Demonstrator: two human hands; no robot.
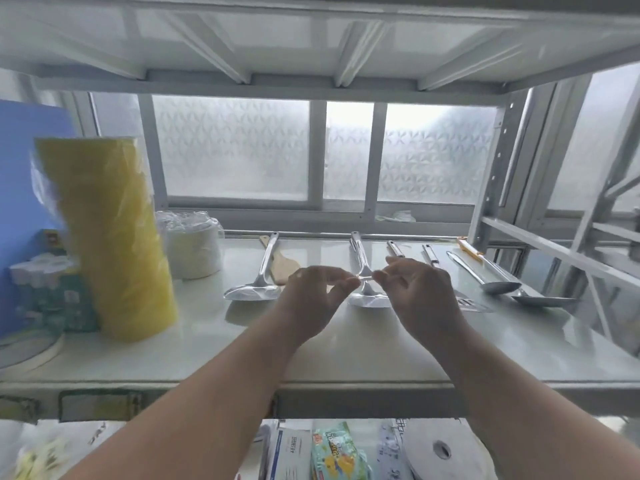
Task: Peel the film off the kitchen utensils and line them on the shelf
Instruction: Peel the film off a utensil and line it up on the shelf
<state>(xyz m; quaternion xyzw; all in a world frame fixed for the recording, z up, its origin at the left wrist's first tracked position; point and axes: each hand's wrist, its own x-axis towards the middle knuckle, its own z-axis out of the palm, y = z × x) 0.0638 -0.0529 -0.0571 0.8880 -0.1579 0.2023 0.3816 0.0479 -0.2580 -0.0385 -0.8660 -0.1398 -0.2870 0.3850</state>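
Note:
Several steel utensils lie side by side on the white shelf (346, 351), handles toward the window. My left hand (313, 299) and my right hand (420, 299) meet above the middle ladle (363, 296), each pinching one end of a thin strip of clear film (364, 278) stretched between the fingertips. A steel spoon (254, 289) lies to the left, with a wooden spatula (284, 266) just behind it. More ladles (498, 285) lie to the right, and my right hand hides part of a slotted utensil (472, 304).
A tall yellow roll in plastic wrap (110, 237) stands at the left beside a wrapped stack of white plates (192, 247) and small bottles (41, 271). An upper shelf (311, 46) hangs overhead. Packaged goods (339, 452) fill the shelf below.

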